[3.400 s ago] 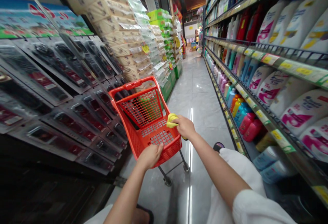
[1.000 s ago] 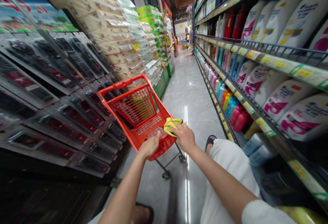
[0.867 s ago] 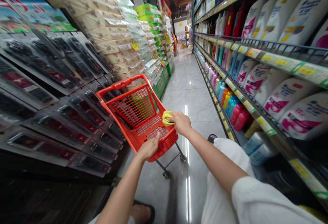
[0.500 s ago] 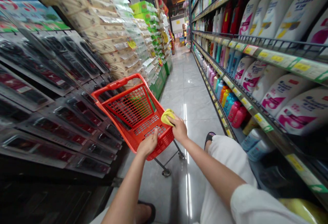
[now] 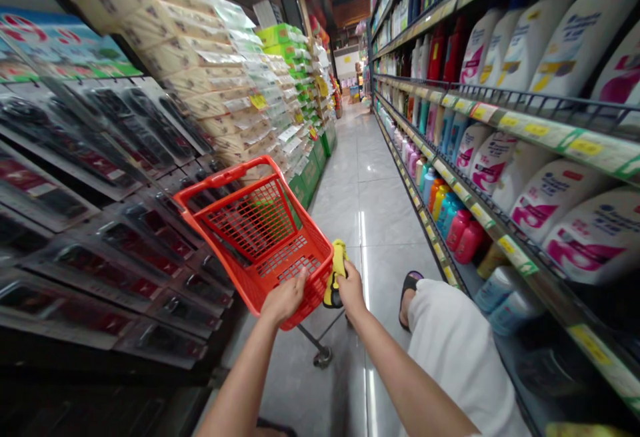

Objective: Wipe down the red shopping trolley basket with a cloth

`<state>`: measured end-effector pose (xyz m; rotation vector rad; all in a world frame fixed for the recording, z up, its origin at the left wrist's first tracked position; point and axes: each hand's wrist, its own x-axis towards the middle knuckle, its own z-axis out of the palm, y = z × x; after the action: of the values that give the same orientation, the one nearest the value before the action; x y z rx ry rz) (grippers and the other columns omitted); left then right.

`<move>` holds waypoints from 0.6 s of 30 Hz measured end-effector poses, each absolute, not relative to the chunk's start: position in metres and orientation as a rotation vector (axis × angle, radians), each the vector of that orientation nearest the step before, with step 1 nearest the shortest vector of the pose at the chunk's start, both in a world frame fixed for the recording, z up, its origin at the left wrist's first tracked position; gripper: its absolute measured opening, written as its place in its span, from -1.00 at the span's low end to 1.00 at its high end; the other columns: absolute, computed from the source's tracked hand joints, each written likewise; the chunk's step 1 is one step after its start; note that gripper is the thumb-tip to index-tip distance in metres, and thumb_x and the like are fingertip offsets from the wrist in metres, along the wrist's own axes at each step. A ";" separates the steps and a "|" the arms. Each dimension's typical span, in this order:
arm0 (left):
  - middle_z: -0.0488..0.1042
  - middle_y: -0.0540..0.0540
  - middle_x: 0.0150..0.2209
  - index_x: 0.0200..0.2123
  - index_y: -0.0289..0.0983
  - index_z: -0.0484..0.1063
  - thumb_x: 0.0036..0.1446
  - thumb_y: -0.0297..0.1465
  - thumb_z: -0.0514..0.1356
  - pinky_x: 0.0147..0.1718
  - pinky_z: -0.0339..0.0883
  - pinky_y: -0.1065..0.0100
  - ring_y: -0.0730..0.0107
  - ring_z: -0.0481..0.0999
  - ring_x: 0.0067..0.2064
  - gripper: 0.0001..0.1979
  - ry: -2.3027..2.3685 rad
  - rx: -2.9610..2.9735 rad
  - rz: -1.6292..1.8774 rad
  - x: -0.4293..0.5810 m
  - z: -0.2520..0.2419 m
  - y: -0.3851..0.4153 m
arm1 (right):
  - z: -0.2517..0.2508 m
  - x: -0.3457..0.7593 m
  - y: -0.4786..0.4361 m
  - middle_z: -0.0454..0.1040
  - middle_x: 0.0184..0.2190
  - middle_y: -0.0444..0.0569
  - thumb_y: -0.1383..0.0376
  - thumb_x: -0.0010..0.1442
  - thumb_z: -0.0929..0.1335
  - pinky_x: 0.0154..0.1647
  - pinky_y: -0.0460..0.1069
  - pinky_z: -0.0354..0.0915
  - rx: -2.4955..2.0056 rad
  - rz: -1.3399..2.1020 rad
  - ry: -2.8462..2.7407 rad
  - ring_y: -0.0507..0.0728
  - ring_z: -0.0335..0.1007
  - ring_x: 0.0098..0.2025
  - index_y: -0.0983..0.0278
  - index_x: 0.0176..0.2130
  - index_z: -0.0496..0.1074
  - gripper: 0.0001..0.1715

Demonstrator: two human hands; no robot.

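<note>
A red plastic shopping cart (image 5: pixel 260 264) with a grid basket stands tilted before me in the aisle, its handle toward the upper left. At the basket's near edge, my left hand (image 5: pixel 286 298) is closed on the rim with the thumb up; its other fingers are mostly hidden. My right hand (image 5: pixel 353 289) pinches a yellow cloth (image 5: pixel 339 258) with a dark patterned part. The cloth hangs along the basket's right outer side, close to or against the red wall.
Shampoo bottles (image 5: pixel 537 200) fill the shelves (image 5: pixel 540 130) on the right. Packaged goods (image 5: pixel 120 224) hang on the left, with stacked tissue packs (image 5: pixel 200 70) beyond. The tiled floor (image 5: pixel 373 184) runs down the aisle. My sandalled foot (image 5: pixel 410 297) is right of the cart.
My right hand has moved down from the basket's right rim to its outer side. The cloth, bunched before, now hangs unfolded. My left hand stays at the near rim.
</note>
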<state>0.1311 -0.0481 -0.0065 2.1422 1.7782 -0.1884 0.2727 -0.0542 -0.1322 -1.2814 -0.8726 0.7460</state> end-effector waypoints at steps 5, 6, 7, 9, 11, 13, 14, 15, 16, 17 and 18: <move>0.48 -0.39 0.05 -0.09 -0.32 0.48 0.18 0.11 -0.50 0.05 0.27 0.01 -0.12 0.44 0.13 -0.08 1.783 2.135 -0.195 0.134 -0.010 -0.046 | -0.151 0.252 -0.066 0.40 -0.29 0.00 0.50 -0.05 0.19 -0.16 -0.01 0.36 -1.559 0.812 -0.841 0.13 0.42 -0.21 0.29 -0.16 0.45 -0.53; 0.47 -0.39 0.07 -0.06 -0.33 0.48 0.18 0.11 -0.49 0.06 0.26 0.00 -0.13 0.43 0.14 -0.08 1.779 2.134 -0.194 0.135 -0.011 -0.046 | -0.148 0.244 -0.069 0.38 -0.25 0.03 0.51 -0.03 0.18 -0.12 0.01 0.36 -1.571 0.792 -0.819 0.15 0.42 -0.18 0.29 -0.14 0.44 -0.52; 0.47 -0.41 0.07 -0.04 -0.35 0.47 0.18 0.10 -0.49 0.07 0.25 -0.02 -0.14 0.42 0.14 -0.07 1.774 2.135 -0.193 0.136 -0.012 -0.044 | -0.144 0.235 -0.072 0.36 -0.19 0.06 0.51 -0.02 0.18 -0.06 0.03 0.35 -1.569 0.752 -0.806 0.17 0.41 -0.11 0.29 -0.09 0.42 -0.50; 0.45 -0.41 0.09 0.00 -0.37 0.46 0.19 0.10 -0.49 0.09 0.23 -0.03 -0.14 0.40 0.16 -0.07 1.755 2.128 -0.185 0.138 -0.013 -0.042 | -0.133 0.216 -0.082 0.30 -0.04 0.12 0.52 0.01 0.18 0.06 0.07 0.29 -1.536 0.655 -0.838 0.19 0.34 0.04 0.26 0.00 0.37 -0.43; 0.41 -0.37 0.15 0.06 -0.35 0.44 0.19 0.10 -0.49 0.12 0.20 0.00 -0.10 0.35 0.20 -0.07 1.723 2.088 -0.151 0.140 -0.015 -0.038 | -0.124 0.199 -0.092 0.25 0.05 0.14 0.54 0.01 0.19 0.11 0.09 0.26 -1.512 0.604 -0.933 0.21 0.29 0.12 0.22 0.04 0.35 -0.39; 0.31 -0.28 0.23 0.15 -0.30 0.37 0.19 0.12 -0.48 0.17 0.16 0.05 -0.01 0.26 0.27 -0.08 1.684 2.039 -0.086 0.140 -0.018 -0.035 | -0.119 0.193 -0.099 0.24 0.06 0.14 0.55 0.00 0.20 0.10 0.10 0.26 -1.532 0.599 -1.028 0.22 0.30 0.12 0.21 0.02 0.38 -0.40; 0.26 -0.25 0.26 0.19 -0.29 0.33 0.19 0.13 -0.47 0.19 0.13 0.08 0.03 0.21 0.30 -0.09 1.673 2.016 -0.056 0.139 -0.019 -0.033 | -0.117 0.196 -0.100 0.25 0.05 0.13 0.55 0.00 0.20 0.08 0.10 0.27 -1.558 0.602 -1.048 0.23 0.32 0.09 0.22 0.00 0.39 -0.41; 0.23 -0.23 0.28 0.21 -0.29 0.31 0.18 0.13 -0.47 0.21 0.11 0.11 0.07 0.17 0.32 -0.08 1.670 1.998 -0.035 0.139 -0.022 -0.032 | -0.115 0.202 -0.098 0.26 0.02 0.13 0.54 0.01 0.20 0.06 0.10 0.29 -1.590 0.606 -1.047 0.22 0.35 0.06 0.23 -0.01 0.39 -0.43; 0.22 -0.23 0.28 0.22 -0.30 0.30 0.18 0.14 -0.46 0.22 0.10 0.14 0.09 0.15 0.33 -0.07 1.670 1.989 -0.021 0.139 -0.024 -0.031 | -0.113 0.210 -0.094 0.27 0.00 0.12 0.53 0.02 0.19 0.04 0.09 0.30 -1.621 0.614 -1.032 0.21 0.36 0.02 0.24 -0.03 0.40 -0.46; 0.23 -0.23 0.27 0.21 -0.31 0.31 0.18 0.14 -0.47 0.22 0.11 0.15 0.11 0.15 0.33 -0.07 1.662 1.997 -0.006 0.140 -0.026 -0.030 | -0.109 0.220 -0.089 0.28 -0.03 0.11 0.52 0.03 0.19 0.02 0.08 0.31 -1.645 0.623 -1.012 0.20 0.38 -0.01 0.25 -0.04 0.40 -0.48; 0.28 -0.24 0.25 0.19 -0.31 0.33 0.18 0.14 -0.47 0.21 0.12 0.16 0.11 0.17 0.32 -0.06 1.645 2.016 0.016 0.142 -0.028 -0.029 | -0.106 0.230 -0.084 0.30 -0.06 0.10 0.51 0.05 0.18 0.00 0.07 0.32 -1.662 0.633 -0.992 0.20 0.39 -0.03 0.26 -0.05 0.40 -0.50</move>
<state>0.1420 -0.0289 -0.0279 2.0163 1.6448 0.0164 0.2301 -0.0837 -0.1061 -1.6623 -0.9925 0.6325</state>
